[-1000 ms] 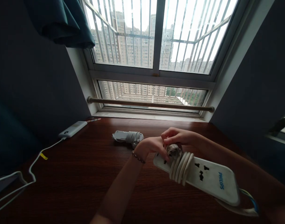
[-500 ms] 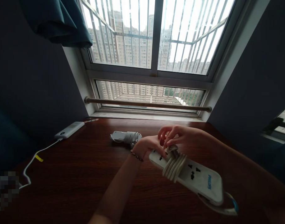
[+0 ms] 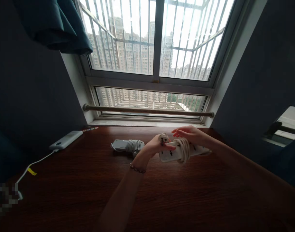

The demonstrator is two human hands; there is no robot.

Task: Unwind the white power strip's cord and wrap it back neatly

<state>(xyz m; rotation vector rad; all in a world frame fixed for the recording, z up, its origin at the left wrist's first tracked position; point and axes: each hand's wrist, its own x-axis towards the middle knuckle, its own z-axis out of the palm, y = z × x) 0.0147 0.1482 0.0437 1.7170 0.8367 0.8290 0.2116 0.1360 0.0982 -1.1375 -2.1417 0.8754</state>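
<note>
A white power strip is held in front of me, its pale cord wound in several loops about its middle. My left hand grips its left end, with the thumb lying across the socket face. By that thumb and forefinger sits the cord's plug, its dark pins showing. Over the strip's far side reaches my right hand, fingers stretched out to the left just above the loops; whether its palm touches the strip I cannot tell.
Behind my left wrist, a second power strip with wound cord lies on the dark wooden table. A white power bank with a white cable is at the left. A rail crosses the window ahead.
The power strip has tipped and turned, its right end now farther back. My right fingers have come off the plug, which now stands upright by my left thumb. The view has shifted slightly.
</note>
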